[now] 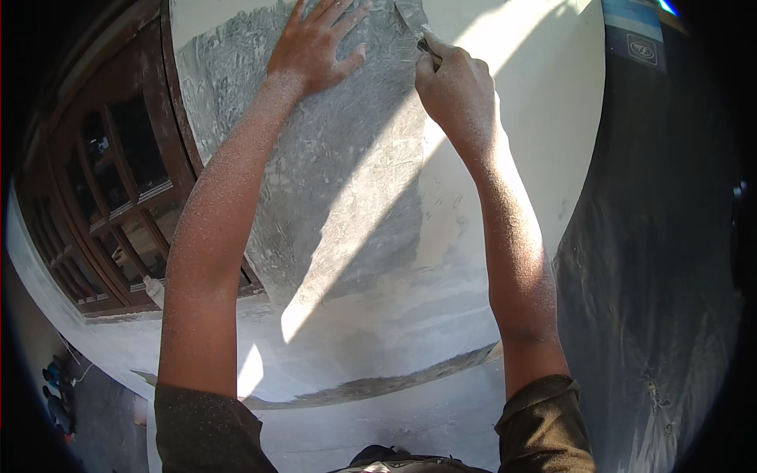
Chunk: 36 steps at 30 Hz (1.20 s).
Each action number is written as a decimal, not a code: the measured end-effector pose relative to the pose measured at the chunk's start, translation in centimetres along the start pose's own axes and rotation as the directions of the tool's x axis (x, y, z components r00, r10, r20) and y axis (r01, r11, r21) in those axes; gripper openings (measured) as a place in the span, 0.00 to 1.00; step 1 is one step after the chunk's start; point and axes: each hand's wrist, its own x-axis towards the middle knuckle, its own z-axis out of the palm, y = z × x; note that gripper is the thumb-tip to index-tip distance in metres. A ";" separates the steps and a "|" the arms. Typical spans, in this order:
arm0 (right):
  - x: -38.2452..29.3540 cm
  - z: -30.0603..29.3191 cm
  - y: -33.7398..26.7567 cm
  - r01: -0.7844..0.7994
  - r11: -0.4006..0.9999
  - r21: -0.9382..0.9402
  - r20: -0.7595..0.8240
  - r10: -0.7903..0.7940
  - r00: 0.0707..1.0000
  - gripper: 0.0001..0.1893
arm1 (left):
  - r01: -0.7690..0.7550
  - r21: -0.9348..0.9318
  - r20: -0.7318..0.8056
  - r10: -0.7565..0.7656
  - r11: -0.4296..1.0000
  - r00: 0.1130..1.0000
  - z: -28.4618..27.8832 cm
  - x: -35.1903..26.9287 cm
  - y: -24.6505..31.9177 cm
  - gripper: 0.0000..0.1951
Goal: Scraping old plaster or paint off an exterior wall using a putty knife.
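A plastered wall (355, 142) rises before me, with a rough grey scraped patch between smoother pale coats. My left hand (316, 47) rests flat against the grey patch, fingers spread, holding nothing. In my right hand (458, 80) is a scraper (412, 16), probably a putty knife. Its dark handle is mostly hidden in my fist, and the blade lies against the wall near the patch's upper right edge, partly cut off by the top of the view. Pale dust coats both forearms. A slanting band of sunlight crosses the patch below my hands.
A brown wooden window (112, 195) with glass panes is set in the wall at left. A whitish plastic bottle (155, 291) stands on its sill. Dark sheeting (644, 236) hangs along the right side. Several small objects (58, 396) lie on the floor at lower left.
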 end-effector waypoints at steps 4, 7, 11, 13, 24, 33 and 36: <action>0.7 0.0 0.4 0.012 0.999 0.039 -0.022 -0.011 1.000 0.15 | -0.062 -0.315 -0.094 0.034 0.947 0.995 -0.7 -0.4 0.3 0.42; 2.7 0.0 0.0 0.019 0.999 0.044 -0.035 -0.018 0.999 0.15 | 0.017 0.034 0.050 -0.018 0.999 0.999 1.3 0.5 -0.5 0.42; 0.5 0.6 0.1 0.007 1.000 -0.019 -0.037 -0.008 0.999 0.16 | -0.180 -0.128 -0.282 0.138 0.975 0.949 2.2 0.2 -0.7 0.42; 0.5 0.2 0.1 0.009 1.000 0.024 -0.033 -0.008 0.999 0.15 | 0.017 -0.021 0.028 -0.016 1.000 0.999 0.2 0.1 0.2 0.42; 2.5 0.7 0.8 -0.010 0.999 -0.044 -0.025 0.009 1.000 0.16 | 0.022 0.023 0.063 -0.024 0.999 0.998 -0.5 0.2 0.8 0.42; 2.8 0.5 0.7 0.029 0.999 -0.018 -0.016 -0.030 0.999 0.16 | -0.358 -0.159 -0.520 0.231 0.920 0.823 2.9 0.4 -2.0 0.42; 1.7 0.2 1.2 0.103 0.993 -0.061 -0.075 -0.108 0.991 0.16 | -0.014 -0.007 -0.024 0.014 1.000 1.000 0.9 0.1 0.1 0.42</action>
